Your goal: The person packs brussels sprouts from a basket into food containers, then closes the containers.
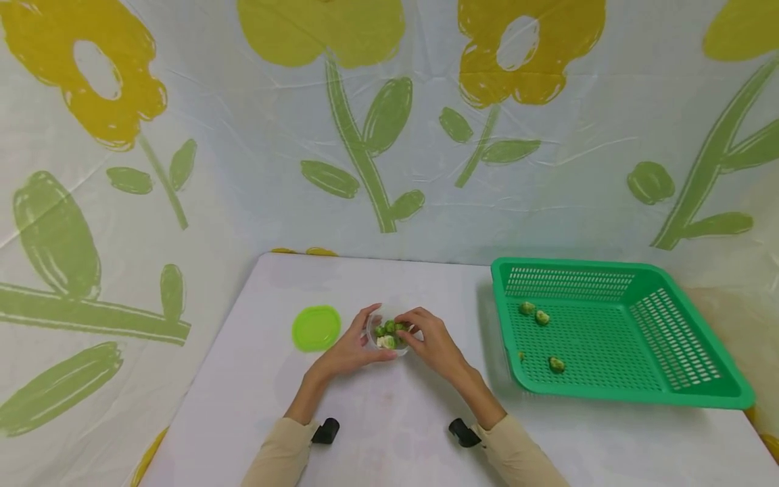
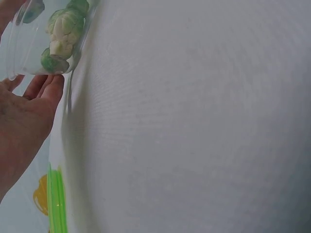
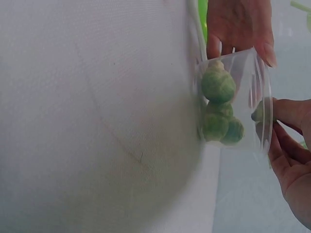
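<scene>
A clear round plastic tub (image 3: pixel 245 97) stands on the table with several Brussels sprouts (image 3: pixel 217 86) at its bottom. My left hand (image 1: pixel 347 353) grips the tub from the left, fingers and thumb spread around its wall. From the right, my right hand (image 1: pixel 437 343) reaches to the tub's rim. Between its thumb and fingers it pinches one Brussels sprout (image 3: pixel 260 111), seen through the clear wall near the opening. In the left wrist view, pale cut sprouts (image 2: pixel 65 29) show inside the tub.
A bright green round lid (image 1: pixel 316 329) lies flat left of the tub. To the right stands a green plastic basket (image 1: pixel 615 352), holding several more sprouts (image 1: pixel 556 364) toward its left side. A flower-printed cloth (image 1: pixel 274 135) hangs behind the white table (image 1: pixel 389 433).
</scene>
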Demonstrator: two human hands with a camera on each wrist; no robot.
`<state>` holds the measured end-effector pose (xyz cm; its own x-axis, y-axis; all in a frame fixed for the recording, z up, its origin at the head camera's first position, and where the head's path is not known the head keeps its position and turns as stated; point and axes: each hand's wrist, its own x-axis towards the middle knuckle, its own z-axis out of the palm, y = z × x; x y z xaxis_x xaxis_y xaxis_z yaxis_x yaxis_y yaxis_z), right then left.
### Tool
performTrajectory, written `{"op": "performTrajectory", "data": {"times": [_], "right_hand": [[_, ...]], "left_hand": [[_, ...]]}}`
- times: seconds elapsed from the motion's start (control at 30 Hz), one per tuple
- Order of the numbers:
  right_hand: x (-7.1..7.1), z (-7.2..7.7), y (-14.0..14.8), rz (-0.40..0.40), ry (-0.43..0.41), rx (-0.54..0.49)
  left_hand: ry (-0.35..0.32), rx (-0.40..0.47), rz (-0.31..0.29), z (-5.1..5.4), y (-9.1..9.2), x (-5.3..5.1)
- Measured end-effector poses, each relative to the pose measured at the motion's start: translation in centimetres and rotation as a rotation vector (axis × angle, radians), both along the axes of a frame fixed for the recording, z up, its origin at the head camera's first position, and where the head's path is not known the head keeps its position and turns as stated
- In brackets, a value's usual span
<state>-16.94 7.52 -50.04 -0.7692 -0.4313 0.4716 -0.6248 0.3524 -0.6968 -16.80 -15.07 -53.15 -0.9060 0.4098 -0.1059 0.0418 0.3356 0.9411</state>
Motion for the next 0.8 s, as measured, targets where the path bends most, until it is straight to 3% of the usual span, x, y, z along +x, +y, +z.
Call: {"op": "performTrajectory", "data": {"times": [0.43, 0.8], "right_hand": [[-0.2, 0.5, -0.8, -0.022, -0.031, 0.190], [-0.4, 0.6, -1.6, -0.051, 0.017, 0.283]], "left_hand": [[0.001, 0.001, -0.002, 0.0, -0.1, 0.1], [-0.013, 0.029, 0.001, -0.1, -0.1, 0.0]]}}
